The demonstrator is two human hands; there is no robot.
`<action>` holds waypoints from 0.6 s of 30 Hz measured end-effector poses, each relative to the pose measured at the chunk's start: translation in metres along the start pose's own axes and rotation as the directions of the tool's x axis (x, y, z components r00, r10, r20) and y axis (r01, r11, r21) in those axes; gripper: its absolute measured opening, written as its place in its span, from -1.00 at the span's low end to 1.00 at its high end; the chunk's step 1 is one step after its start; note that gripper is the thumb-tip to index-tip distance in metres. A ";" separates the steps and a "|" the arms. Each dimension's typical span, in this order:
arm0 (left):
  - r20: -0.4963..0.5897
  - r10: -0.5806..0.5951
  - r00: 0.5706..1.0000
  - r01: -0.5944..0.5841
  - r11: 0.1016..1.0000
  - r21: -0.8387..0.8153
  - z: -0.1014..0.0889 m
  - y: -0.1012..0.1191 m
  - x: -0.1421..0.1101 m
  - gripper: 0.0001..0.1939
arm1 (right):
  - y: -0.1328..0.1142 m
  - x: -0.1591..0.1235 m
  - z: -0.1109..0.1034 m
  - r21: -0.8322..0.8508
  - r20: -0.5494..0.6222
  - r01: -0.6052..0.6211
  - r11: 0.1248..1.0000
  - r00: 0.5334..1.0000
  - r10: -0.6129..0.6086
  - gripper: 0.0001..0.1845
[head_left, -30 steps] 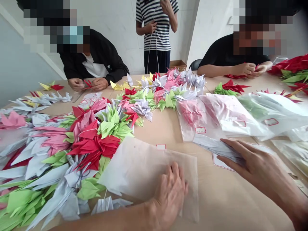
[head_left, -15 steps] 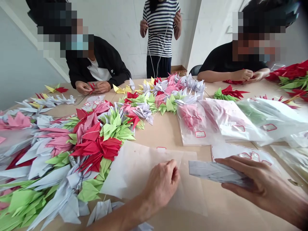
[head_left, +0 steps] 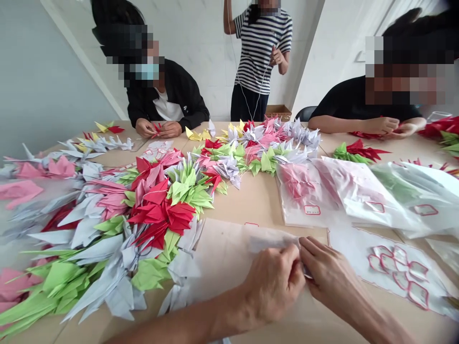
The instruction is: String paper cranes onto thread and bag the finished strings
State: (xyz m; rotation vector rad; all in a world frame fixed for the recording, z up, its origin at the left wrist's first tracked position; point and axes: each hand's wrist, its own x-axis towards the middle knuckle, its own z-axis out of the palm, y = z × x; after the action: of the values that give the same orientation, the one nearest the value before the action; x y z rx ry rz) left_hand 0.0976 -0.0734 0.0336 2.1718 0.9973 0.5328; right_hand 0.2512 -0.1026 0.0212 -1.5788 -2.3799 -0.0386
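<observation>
A translucent bag [head_left: 224,253] lies flat on the table in front of me. My left hand [head_left: 272,282] is closed at the bag's right end, its fingers curled on the edge. Touching it, my right hand [head_left: 330,270] is closed around the rear of a grey folded-paper bundle [head_left: 270,242]. The bundle's front shows dimly through the bag film, so it is partly inside. Its rear is mostly hidden by my fingers. Left of the bag spreads a large heap of folded paper cranes, with red ones [head_left: 163,215] and green ones [head_left: 150,267] closest.
Filled bags [head_left: 369,196] lie at the right, beyond a sheet with several red-edged labels [head_left: 398,263]. A crane garland [head_left: 265,155] crosses the table's middle. Two people [head_left: 167,95] [head_left: 344,102] sit opposite handling red paper; another person [head_left: 263,52] stands holding a white string.
My right hand has moved left to meet my left hand, carrying the grey bundle into the bag's end. The standing person has raised one arm. My view has shifted slightly left.
</observation>
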 end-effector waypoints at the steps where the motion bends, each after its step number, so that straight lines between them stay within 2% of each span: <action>1: -0.007 -0.013 1.000 0.013 1.000 -0.002 0.001 -0.002 0.001 -0.86 | 0.001 0.002 0.003 0.021 0.002 0.017 1.000 1.000 -0.017 -0.87; 4: -0.018 -0.060 0.998 0.060 0.998 -0.021 0.002 -0.009 0.002 -0.87 | 0.012 -0.002 0.006 0.065 0.005 0.110 0.992 0.994 -0.110 -0.77; 6: -0.018 -0.072 0.997 0.071 0.996 -0.045 0.001 -0.013 0.002 -0.87 | 0.024 -0.011 0.003 0.045 -0.010 0.146 0.988 0.989 -0.146 -0.56; 8: -0.012 -0.066 0.998 0.065 0.996 -0.063 0.000 -0.014 0.001 -0.87 | 0.036 -0.024 0.001 0.006 -0.021 0.101 0.995 0.995 -0.101 -0.39; 9: -0.010 -0.061 0.998 0.060 0.996 -0.065 -0.001 -0.014 0.000 -0.87 | 0.042 -0.031 0.001 -0.005 -0.021 0.055 0.998 0.998 -0.056 -0.38; 14: 0.006 -0.024 1.000 0.025 0.999 -0.022 0.000 -0.009 0.000 -0.88 | 0.045 -0.049 0.003 0.067 -0.032 -0.140 0.988 0.989 0.142 -0.57; 18: 0.040 0.040 0.998 -0.039 0.999 -0.025 0.004 -0.007 0.001 -0.92 | 0.033 -0.038 0.006 0.110 -0.096 -0.150 0.982 0.982 0.161 -0.65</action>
State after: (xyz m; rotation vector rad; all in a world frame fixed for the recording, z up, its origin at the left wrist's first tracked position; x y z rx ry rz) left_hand 0.0969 -0.0711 0.0254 2.1764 0.9240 0.5151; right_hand 0.2935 -0.1225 0.0012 -1.6664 -2.1378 0.0321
